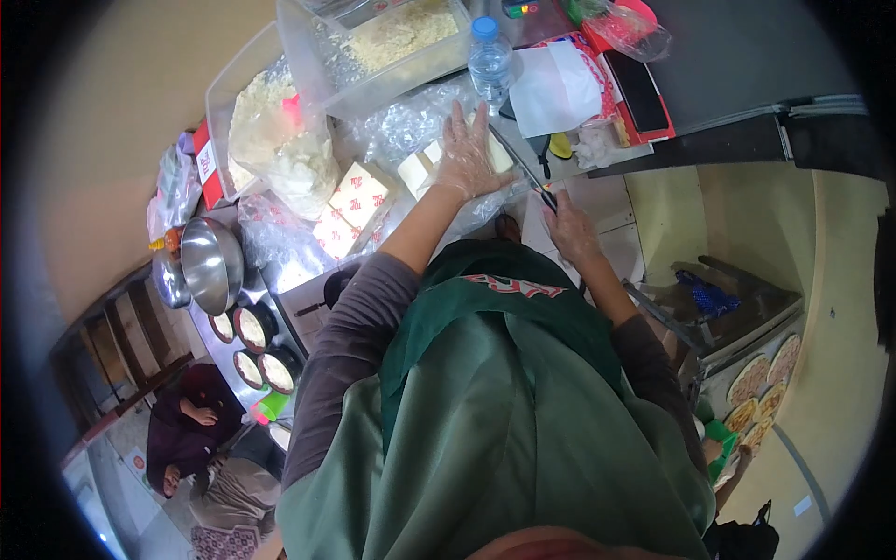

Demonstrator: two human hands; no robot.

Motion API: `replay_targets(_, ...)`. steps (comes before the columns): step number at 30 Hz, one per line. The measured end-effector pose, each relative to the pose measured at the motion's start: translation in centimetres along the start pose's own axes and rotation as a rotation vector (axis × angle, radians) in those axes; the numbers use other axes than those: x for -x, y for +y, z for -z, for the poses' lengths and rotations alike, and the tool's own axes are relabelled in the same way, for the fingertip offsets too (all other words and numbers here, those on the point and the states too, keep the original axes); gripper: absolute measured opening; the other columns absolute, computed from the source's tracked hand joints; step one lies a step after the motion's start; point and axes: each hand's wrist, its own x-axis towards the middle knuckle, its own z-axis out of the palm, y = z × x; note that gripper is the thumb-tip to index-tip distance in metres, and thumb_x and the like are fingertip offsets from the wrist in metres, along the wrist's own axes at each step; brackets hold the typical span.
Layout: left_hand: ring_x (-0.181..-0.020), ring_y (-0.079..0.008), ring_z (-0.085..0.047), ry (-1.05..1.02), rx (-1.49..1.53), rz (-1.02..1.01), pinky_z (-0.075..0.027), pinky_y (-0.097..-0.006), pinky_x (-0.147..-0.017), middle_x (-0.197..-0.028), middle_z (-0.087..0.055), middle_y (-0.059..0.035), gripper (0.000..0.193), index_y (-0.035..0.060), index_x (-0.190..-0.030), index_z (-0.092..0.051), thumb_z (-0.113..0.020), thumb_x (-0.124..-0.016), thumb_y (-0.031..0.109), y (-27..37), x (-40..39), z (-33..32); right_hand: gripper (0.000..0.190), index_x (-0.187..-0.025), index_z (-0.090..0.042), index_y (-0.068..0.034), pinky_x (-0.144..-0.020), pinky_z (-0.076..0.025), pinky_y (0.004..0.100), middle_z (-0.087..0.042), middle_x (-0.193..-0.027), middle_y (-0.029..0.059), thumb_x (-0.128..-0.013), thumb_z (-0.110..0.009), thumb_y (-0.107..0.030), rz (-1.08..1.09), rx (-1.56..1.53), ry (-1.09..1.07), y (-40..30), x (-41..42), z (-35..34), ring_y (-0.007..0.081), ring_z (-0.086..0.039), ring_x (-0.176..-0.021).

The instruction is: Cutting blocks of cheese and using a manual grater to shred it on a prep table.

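My left hand (467, 155), in a clear plastic glove, lies with fingers spread on white blocks, probably cheese (416, 172), on plastic wrapping. My right hand (572, 227), gloved too, grips the black handle of a long knife (519, 160). Its blade runs along the right side of the block under my left hand; whether it touches cannot be told. Wrapped blocks with red print (355, 203) sit to the left, beside a clear plastic bag (306, 171) of white contents. That bag rests against a plastic tub of pale shreds (252, 105).
A second tub of shreds (402, 35), a water bottle (489, 59) and a phone on a red box (635, 91) stand beyond. At left are a steel bowl (211, 266) and several filled round pans (278, 372). People are at lower left; another person's arm (735, 479) shows near pizzas (749, 380).
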Motion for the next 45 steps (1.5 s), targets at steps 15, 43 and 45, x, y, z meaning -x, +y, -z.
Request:
replay_targets(15, -0.099, -0.0265, -0.065, 0.130, 0.862, 0.473, -0.054, -0.0372, -0.084, -0.113, -0.066, -0.0142, 0.053, 0.0064, -0.135, -0.052, -0.071, -0.087, 0.020, -7.1, 20.4, 4.2, 0.043, -0.132, -0.046, -0.005, -0.089, -0.047, 0.0525, -0.058, -0.116, 0.0252, -0.094, -0.054, -0.023, 0.073, 0.187, -0.033, -9.6, -6.6, 3.6, 0.0425, -0.059, -0.105)
replay_targets(43, -0.103, -0.0183, -0.060, 0.304, 1.029, 0.612, -0.051, -0.0317, -0.087, -0.118, -0.065, -0.0101, 0.047, 0.0043, -0.132, -0.056, -0.069, -0.089, 0.014, -17.6, 30.9, 5.0, 0.069, -0.151, -0.029, -0.019, -0.106, -0.042, 0.0465, -0.037, -0.142, 0.0358, -0.088, -0.056, -0.014, 0.320, 0.591, -0.004, -18.8, -8.6, -10.3, 0.0455, -0.048, -0.127)
replay_targets(45, -0.104, -0.0181, -0.059, 0.299, 1.033, 0.592, -0.050, -0.0316, -0.087, -0.119, -0.064, -0.0097, 0.047, 0.0046, -0.133, -0.055, -0.069, -0.088, 0.014, -18.9, 30.9, 5.1, 0.072, -0.147, -0.030, -0.030, -0.103, -0.044, 0.0459, -0.043, -0.136, 0.0311, -0.083, -0.059, -0.013, 0.209, 0.413, -0.149, -19.9, -8.4, -8.6, 0.0458, -0.049, -0.124)
